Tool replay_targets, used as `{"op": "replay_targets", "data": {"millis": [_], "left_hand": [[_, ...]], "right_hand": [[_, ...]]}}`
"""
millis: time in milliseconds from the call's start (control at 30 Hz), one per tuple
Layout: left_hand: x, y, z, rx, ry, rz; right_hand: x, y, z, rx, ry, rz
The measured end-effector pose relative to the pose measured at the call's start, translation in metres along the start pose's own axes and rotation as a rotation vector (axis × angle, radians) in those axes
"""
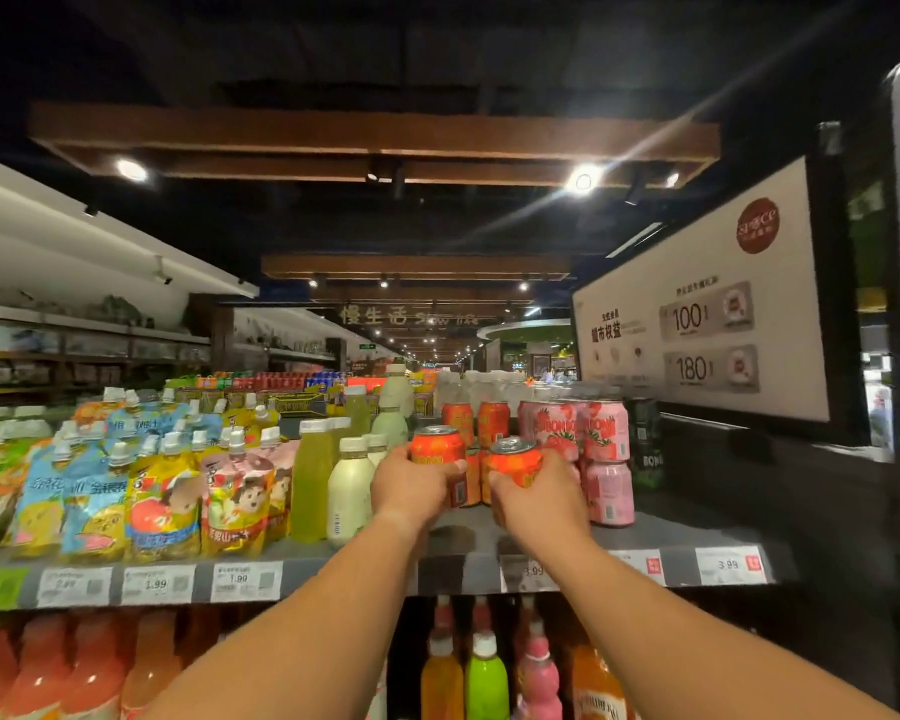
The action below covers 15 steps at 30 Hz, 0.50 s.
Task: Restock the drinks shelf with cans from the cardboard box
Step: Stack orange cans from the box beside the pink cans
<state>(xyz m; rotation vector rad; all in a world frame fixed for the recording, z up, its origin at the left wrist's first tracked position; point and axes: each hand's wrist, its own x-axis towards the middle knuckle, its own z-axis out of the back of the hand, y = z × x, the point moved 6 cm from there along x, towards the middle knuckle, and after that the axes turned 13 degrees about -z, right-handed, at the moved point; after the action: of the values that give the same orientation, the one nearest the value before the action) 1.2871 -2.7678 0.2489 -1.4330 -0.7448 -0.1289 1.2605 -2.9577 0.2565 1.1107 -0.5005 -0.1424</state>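
Observation:
My left hand (411,485) grips an orange can (436,446) over the grey top shelf (468,532). Beside it, my right hand (536,493) grips a second orange can (515,459), tilted slightly. Both cans sit in front of more orange cans (476,420) stacked further back on the shelf. Pink cans (606,459) are stacked in two layers just right of my right hand. The cardboard box is out of view.
Pale and green bottles (349,491) stand left of my left hand, with spouted drink pouches (235,496) beyond them. Dark cans (645,439) stand at the far right. Price tags (728,566) line the shelf edge. Coloured bottles (484,678) fill the shelf below.

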Motion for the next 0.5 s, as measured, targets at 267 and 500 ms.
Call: {"op": "replay_targets", "data": {"millis": [267, 500], "left_hand": [[0.109, 0.041, -0.045, 0.039, -0.044, -0.054], [0.172, 0.075, -0.069, 0.076, -0.053, -0.022]], "right_hand": [[0.084, 0.009, -0.055, -0.024, 0.020, 0.025], [0.156, 0.022, -0.084, 0.019, -0.048, -0.042]]}}
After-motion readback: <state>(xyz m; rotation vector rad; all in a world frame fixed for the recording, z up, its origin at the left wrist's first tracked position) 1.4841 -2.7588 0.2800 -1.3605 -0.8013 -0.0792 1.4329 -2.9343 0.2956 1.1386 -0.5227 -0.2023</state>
